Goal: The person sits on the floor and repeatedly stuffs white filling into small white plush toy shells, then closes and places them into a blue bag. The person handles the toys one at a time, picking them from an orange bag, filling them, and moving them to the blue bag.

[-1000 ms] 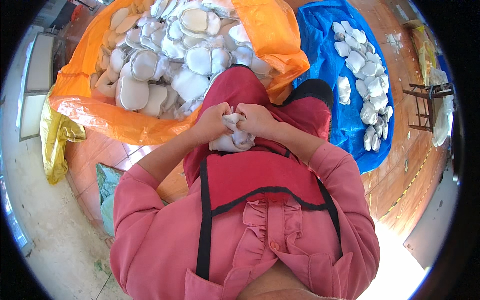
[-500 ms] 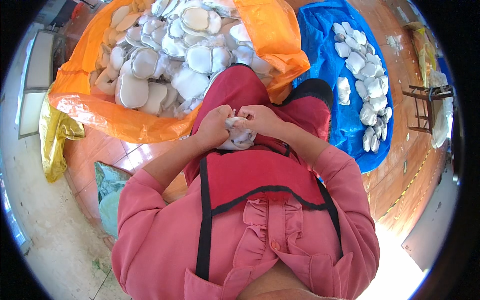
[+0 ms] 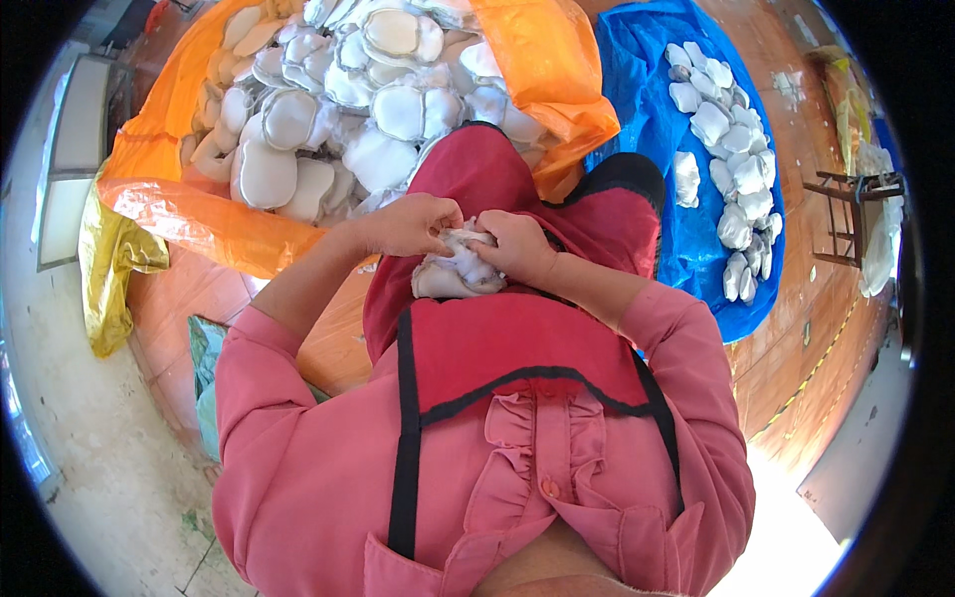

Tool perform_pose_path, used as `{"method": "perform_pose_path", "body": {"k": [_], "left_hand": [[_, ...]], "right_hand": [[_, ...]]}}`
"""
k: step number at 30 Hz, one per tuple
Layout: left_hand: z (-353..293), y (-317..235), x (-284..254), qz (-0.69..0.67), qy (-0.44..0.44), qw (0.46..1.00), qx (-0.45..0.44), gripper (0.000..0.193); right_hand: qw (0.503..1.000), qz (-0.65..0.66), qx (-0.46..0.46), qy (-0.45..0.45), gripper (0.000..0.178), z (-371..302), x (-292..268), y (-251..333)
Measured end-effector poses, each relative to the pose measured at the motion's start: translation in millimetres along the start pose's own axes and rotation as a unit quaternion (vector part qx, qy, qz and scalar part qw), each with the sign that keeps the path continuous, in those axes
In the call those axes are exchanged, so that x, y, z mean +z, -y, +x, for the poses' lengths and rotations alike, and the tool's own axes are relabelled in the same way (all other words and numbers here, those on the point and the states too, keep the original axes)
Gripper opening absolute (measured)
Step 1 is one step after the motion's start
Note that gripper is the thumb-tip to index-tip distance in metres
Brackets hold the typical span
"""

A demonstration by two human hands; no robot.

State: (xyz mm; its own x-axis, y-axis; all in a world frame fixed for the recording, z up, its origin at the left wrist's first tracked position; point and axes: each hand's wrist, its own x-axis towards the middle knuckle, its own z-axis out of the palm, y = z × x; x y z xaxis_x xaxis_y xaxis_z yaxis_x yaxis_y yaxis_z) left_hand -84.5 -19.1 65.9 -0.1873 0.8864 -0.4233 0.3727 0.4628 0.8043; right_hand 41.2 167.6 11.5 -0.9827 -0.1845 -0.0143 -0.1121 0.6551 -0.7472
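A crumpled white padded fabric piece [image 3: 456,281] with loose fluff along its upper side lies over my lap. My left hand [image 3: 413,225] is closed, its fingertips pinching the piece's upper left edge. From the other side my right hand [image 3: 519,247] grips the upper right part, fingers curled over it. The exact kind of the piece cannot be made out. Ahead and to the left, an orange sack [image 3: 224,234] lies wide open, filled with flat white pads [image 3: 288,119], many rounded and edged with stitching. My red apron [image 3: 517,348] covers my lap below the hands.
To the right, a blue sheet or sack [image 3: 647,109] carries several puffy white pieces [image 3: 741,174]. A wooden stool [image 3: 851,214] stands at the far right. Yellow plastic [image 3: 109,274] and a greenish bag [image 3: 204,363] lie on the left by the tiled floor [image 3: 189,308].
My left hand has shifted slightly up and left, its fingers extending more toward the piece. The white piece shows more of its fluff and lower edge, and sits a little further left.
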Motion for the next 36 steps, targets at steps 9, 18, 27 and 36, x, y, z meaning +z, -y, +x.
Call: {"method": "perform_pose_path", "body": {"k": [9,18,27,36], "left_hand": [[-8,11,55,0.247,-0.162,0.949,0.112,0.032],[-27,15,69,0.272,-0.199,0.913,0.23,0.05],[-32,16,38,0.125,-0.076,0.971,0.189,0.055],[-25,36,34,0.21,-0.08,0.942,0.25,0.066]], "right_hand": [[0.989,0.088,-0.118,0.009,0.026,-9,1,-19],[0.977,0.062,-0.164,0.12,0.047,-19,-24,-17],[0.978,0.041,-0.158,0.127,0.043,-11,-25,-14],[0.982,0.054,-0.172,0.048,0.044,-10,3,-28]]}}
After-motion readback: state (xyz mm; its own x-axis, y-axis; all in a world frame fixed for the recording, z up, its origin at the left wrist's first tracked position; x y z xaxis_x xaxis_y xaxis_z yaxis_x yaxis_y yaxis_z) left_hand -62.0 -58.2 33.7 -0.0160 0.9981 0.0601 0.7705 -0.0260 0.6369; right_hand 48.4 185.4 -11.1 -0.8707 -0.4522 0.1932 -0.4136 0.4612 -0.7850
